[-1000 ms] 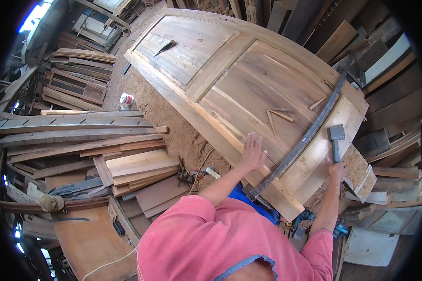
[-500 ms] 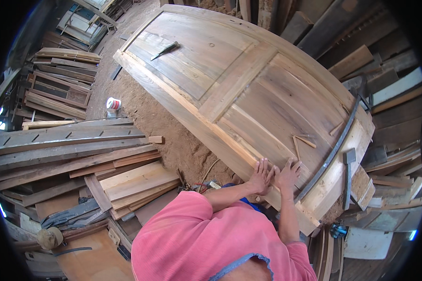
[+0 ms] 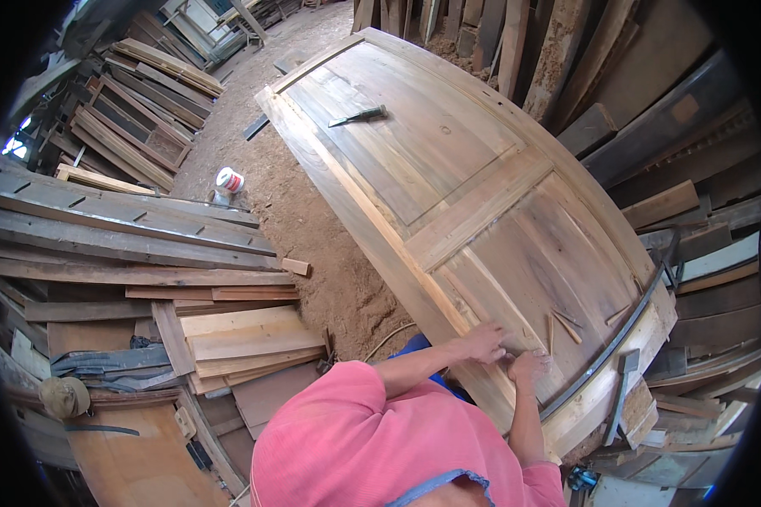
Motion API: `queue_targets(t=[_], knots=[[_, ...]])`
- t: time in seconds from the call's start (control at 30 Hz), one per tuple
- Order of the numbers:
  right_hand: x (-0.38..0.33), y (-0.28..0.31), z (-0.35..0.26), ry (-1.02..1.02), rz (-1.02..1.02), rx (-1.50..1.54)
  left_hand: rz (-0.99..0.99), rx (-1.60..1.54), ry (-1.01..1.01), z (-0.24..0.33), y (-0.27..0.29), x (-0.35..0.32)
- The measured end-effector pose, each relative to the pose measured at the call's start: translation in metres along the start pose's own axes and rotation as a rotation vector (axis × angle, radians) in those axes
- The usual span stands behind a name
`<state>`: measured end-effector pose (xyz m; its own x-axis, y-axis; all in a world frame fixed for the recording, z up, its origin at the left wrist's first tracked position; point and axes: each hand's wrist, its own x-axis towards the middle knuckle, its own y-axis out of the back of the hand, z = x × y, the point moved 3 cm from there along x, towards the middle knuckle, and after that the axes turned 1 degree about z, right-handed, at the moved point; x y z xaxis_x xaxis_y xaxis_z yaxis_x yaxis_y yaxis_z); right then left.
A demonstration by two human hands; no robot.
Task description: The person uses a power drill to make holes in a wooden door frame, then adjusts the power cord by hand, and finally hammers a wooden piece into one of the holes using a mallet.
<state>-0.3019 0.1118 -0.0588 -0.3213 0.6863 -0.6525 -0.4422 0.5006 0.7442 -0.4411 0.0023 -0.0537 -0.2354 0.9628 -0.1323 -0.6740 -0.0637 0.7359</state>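
A large panelled wooden door lies slanting across the view. Over its near edge, close to the right-hand end, my left hand and my right hand are side by side, a small gap apart. The fingers of both are drawn in; what they pinch, if anything, is too small and blurred to make out. Just beyond my right hand, thin wooden strips rest on the lower panel. A chisel-like tool with a dark handle lies on the far panel.
A long dark metal bar crosses the door's right end, beside a dark hammer-shaped tool. Stacked planks fill the left side, and more boards lean at the right. A white bucket stands on the dusty ground.
Both hands have gone from lying flat with fingers stretched to fingers drawn in. The head view has shifted, so the door appears lower and further right.
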Motion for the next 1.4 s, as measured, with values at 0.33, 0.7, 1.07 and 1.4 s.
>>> queue_targets(t=[0.33,0.7,1.07,1.4], knots=[[0.01,0.028,-0.021,-0.074,-0.115,0.18,0.622,0.136,0.54,-0.273,0.317,0.045],[0.032,0.053,-0.045,-0.14,-0.215,0.066,0.473,0.854,0.428,-0.593,0.534,0.097],[0.014,0.035,-0.063,-0.462,-0.163,0.359,0.433,0.747,0.493,-0.533,0.496,0.168],[-0.035,0.013,-0.055,-0.263,0.157,0.625,0.085,0.366,-0.034,-0.12,0.24,0.222]])
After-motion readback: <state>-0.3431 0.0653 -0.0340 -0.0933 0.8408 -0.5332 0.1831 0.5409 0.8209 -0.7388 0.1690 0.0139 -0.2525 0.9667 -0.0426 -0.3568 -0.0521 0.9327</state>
